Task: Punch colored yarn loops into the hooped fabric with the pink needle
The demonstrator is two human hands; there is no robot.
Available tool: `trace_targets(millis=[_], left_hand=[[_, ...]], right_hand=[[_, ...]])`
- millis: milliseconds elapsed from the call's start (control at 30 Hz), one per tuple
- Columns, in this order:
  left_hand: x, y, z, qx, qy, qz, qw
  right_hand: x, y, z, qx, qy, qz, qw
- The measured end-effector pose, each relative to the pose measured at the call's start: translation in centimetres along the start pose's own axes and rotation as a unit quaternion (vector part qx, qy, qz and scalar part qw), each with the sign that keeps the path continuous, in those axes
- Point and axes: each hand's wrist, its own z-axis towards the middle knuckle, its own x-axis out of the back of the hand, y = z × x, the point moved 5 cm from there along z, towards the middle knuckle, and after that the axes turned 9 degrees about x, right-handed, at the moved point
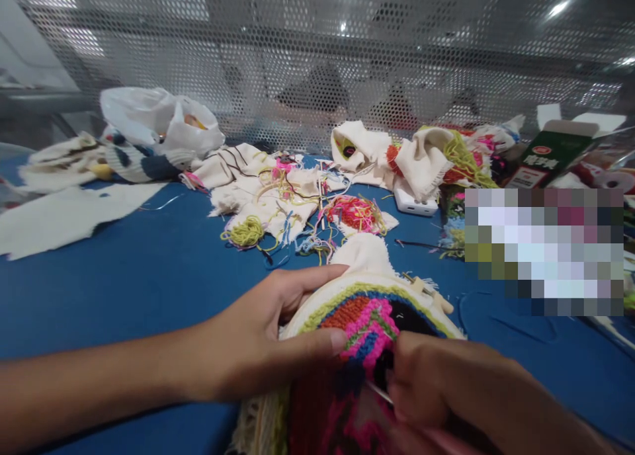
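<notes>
Left hand (262, 339) clasps the hoop (372, 278), set between both hands, by its left rim; right hand (436, 379) clenches a thin tool (380, 394) over the stitching (378, 317). Yarn (244, 232) lies beyond the hoop.

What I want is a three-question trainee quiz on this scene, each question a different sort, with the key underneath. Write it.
1. Short answer: what does the right hand hold over the embroidery hoop?

2. Multiple choice: the left hand is
a) lying flat on the tabletop
b) gripping the hoop at its edge
c) out of view

3. True or false: the white plastic bag is nearer to the person than the hoop.

Key:
1. A thin metallic-looking tool, partly hidden by the fingers.
2. b
3. False; the bag sits farther off, toward the left of the picture.
</notes>
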Motion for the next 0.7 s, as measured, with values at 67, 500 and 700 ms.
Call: trace_targets(millis=[67,500,700], left_hand=[[-0.2,0.1,0.1,-0.006,-0.010,0.004,1.000],[-0.1,0.3,-0.3,0.001,0.001,0.019,1.000],[0.0,0.1,-0.3,0.014,0.009,0.007,1.000]], right_hand=[[-0.3,-0.3,0.7,-0.018,-0.028,-0.027,0.999],[-1.3,3.7,-2.9,-0.001,0.026,0.127,0.992],[0.7,1.8,-2.2,-0.007,0.005,0.034,0.999]])
